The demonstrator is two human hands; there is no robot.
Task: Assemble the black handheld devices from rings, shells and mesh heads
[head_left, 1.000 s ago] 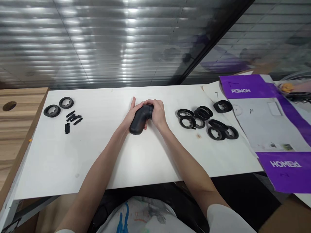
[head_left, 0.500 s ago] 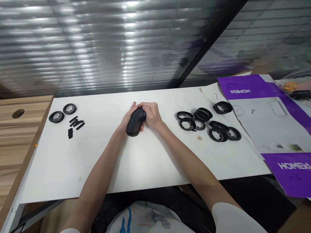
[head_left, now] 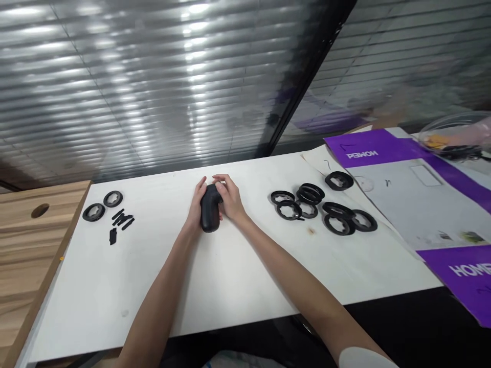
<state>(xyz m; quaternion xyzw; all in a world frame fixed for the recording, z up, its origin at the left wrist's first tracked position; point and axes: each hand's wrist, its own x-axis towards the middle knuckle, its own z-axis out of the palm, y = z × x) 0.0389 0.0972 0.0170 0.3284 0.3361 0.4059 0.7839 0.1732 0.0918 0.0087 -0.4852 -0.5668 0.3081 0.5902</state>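
Gripping a black moulded elbow piece [head_left: 209, 210] near the middle of the white tabletop [head_left: 253, 276], the left hand [head_left: 195, 204] cups its left side while the right hand [head_left: 229, 197] presses curled fingers against its right side, both clamped on it. Black rings [head_left: 310, 192] lie clustered to the right; two more rings [head_left: 87, 213] and small black strips [head_left: 121, 218] lie left.

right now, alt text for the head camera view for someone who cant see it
A person's left hand and right hand hold a curved black piece over a white table. A cluster of black rings lies to its right; two more rings and small black strips lie to its left.
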